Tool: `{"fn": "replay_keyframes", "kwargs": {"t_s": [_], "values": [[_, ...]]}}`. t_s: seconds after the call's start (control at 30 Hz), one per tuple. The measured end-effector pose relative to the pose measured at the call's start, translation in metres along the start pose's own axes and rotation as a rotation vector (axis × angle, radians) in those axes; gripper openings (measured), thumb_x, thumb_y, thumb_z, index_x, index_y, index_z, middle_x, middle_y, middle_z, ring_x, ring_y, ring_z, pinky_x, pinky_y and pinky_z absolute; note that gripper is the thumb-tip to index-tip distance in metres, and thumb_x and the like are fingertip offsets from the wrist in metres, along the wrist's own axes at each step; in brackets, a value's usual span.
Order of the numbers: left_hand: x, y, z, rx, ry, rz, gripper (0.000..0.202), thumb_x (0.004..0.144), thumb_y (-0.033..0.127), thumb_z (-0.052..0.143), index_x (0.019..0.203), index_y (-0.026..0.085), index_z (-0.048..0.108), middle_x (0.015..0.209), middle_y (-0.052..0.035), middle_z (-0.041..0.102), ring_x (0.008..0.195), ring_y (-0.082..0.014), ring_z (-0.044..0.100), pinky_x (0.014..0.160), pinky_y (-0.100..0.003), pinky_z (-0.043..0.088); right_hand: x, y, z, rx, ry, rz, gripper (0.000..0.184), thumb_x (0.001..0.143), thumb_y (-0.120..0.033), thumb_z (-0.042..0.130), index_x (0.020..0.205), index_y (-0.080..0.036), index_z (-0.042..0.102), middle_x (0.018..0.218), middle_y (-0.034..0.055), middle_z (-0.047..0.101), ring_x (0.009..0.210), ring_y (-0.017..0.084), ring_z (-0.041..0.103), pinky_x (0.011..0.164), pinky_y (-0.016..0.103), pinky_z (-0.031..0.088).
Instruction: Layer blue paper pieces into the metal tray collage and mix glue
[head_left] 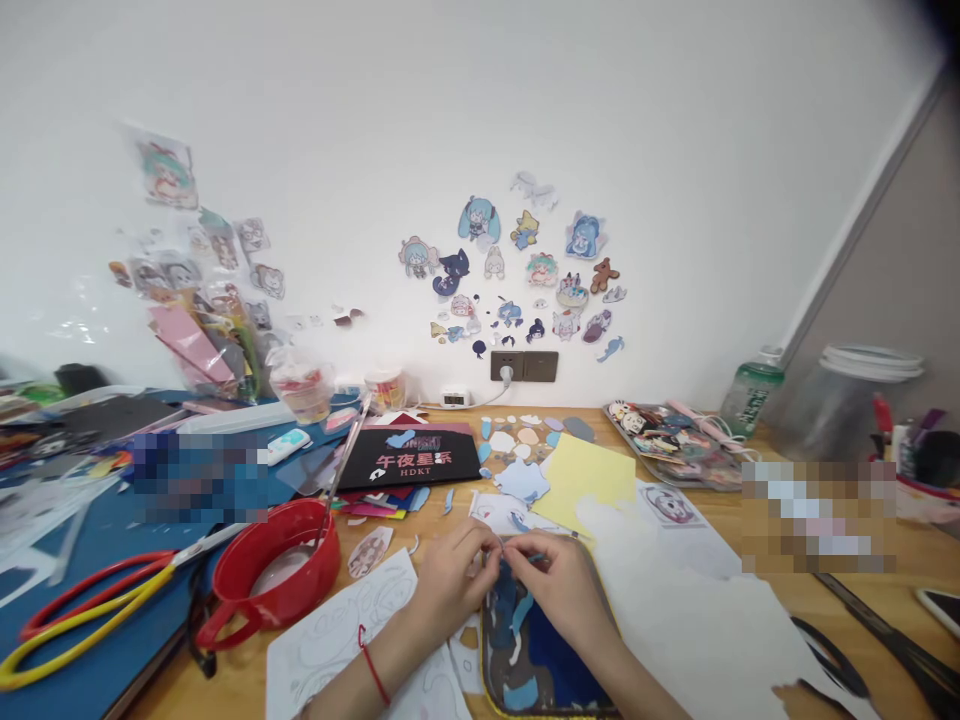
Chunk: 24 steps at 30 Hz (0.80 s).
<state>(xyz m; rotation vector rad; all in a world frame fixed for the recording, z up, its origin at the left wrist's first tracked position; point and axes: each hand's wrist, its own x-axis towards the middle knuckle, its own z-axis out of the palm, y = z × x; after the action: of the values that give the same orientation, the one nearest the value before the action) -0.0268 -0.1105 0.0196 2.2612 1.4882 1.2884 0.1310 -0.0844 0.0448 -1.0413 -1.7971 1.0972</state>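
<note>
My left hand (454, 580), with a red cord on its wrist, has its thumb and fingers pinched together. Opposite it, my right hand (559, 580) is also pinched, and the fingertips of both meet over the far edge of a shallow tray (486, 660). Whatever they hold between them is too small to make out. Inside the tray lie cut pieces of blue paper (521, 695). Just beyond my hands are a light blue paper cutout (523, 482) and a yellow sheet (589, 475). Line drawings on white paper (330, 640) lie under my left forearm.
Left are a red mug (315, 570) with a thin stick in it and red-and-yellow-handled scissors (127, 600). White paper (675, 610) and black-handled scissors (832, 655) lie right. Behind are a black packet (409, 465), small paper shapes (502, 440), a bag of cutouts (660, 440) and a bottle (752, 395).
</note>
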Motion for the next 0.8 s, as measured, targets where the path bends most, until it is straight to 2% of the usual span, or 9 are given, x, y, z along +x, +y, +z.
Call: {"fn": "replay_keyframes", "kwargs": {"t_s": [0.27,0.47,0.63,0.8], "values": [[0.005,0.004,0.003,-0.016,0.015,-0.177,0.012,0.083,0.021,0.043,0.073,0.018,0.050,0.072,-0.0003,0.054,0.065,-0.0121,0.050,0.059,-0.022,0.038,0.003,0.002,-0.007,-0.224,-0.006,-0.121,0.014,0.074,-0.022,0.052,0.066,-0.019,0.063,0.068,0.0017,0.061,0.063,0.015,0.054,0.060,0.024,0.041],[0.011,-0.018,-0.005,0.113,0.155,-0.358,0.014,0.081,0.023,0.042,0.071,0.018,0.050,0.069,-0.0005,0.055,0.063,-0.0140,0.051,0.059,-0.024,0.037,0.005,0.007,-0.026,-0.329,-0.059,-0.122,0.015,0.074,-0.020,0.050,0.065,-0.018,0.061,0.067,0.0022,0.060,0.063,0.015,0.053,0.059,0.024,0.040],[0.011,-0.029,-0.011,0.349,0.064,-0.343,0.013,0.076,0.021,0.045,0.066,0.018,0.053,0.068,-0.0025,0.055,0.069,-0.0175,0.052,0.062,-0.026,0.036,0.007,0.011,-0.038,-0.406,-0.103,-0.129,0.019,0.077,-0.021,0.048,0.068,-0.020,0.064,0.074,0.0023,0.062,0.076,0.017,0.055,0.068,0.026,0.039],[0.010,-0.033,-0.012,0.393,-0.002,-0.332,0.014,0.075,0.019,0.047,0.063,0.018,0.056,0.066,-0.0029,0.055,0.071,-0.0186,0.050,0.063,-0.026,0.035,0.007,0.020,-0.036,-0.493,-0.101,-0.101,0.020,0.076,-0.019,0.050,0.065,-0.021,0.066,0.072,0.0023,0.062,0.078,0.018,0.053,0.071,0.027,0.036]]}}
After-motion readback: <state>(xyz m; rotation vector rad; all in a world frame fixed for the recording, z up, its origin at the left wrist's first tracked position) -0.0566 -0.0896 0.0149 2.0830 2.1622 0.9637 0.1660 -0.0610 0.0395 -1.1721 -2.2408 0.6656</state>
